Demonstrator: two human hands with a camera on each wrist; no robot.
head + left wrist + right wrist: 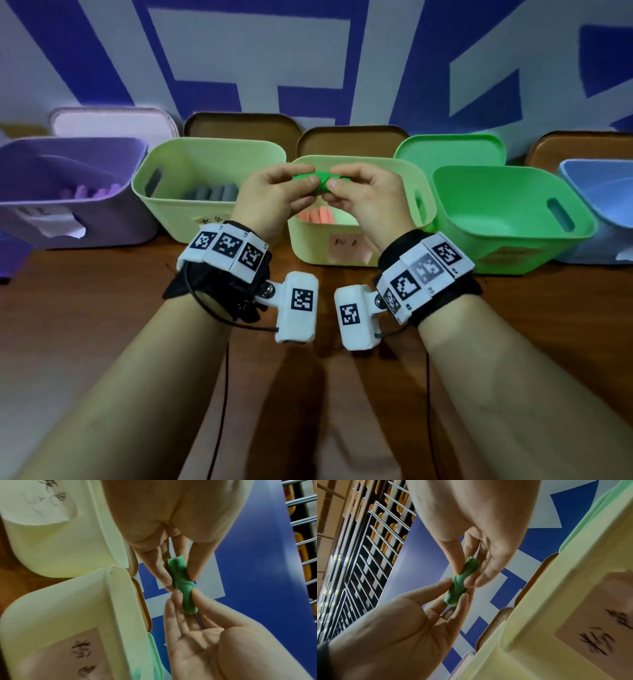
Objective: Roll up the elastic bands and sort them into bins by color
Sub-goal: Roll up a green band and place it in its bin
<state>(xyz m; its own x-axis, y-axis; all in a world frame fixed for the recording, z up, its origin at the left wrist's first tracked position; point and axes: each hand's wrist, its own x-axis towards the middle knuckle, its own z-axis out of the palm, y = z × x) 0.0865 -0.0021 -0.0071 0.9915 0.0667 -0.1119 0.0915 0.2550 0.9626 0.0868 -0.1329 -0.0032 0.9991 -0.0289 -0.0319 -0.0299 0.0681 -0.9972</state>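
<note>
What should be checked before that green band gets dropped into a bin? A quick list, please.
1. Band held: ok. The left hand and right hand both pinch the green band.
2. Band fully rolled: not ok. In the left wrist view a loose flap sticks out at one end.
3. Matching bin found: ok. The green bin stands to the right of the hands.
4. Bin open: ok. Its lid leans behind it.
5. Room in the bin: ok. No rolls show inside.
6. Hands above the right bin: not ok. They hover over the pale bin holding pink rolls.
</note>
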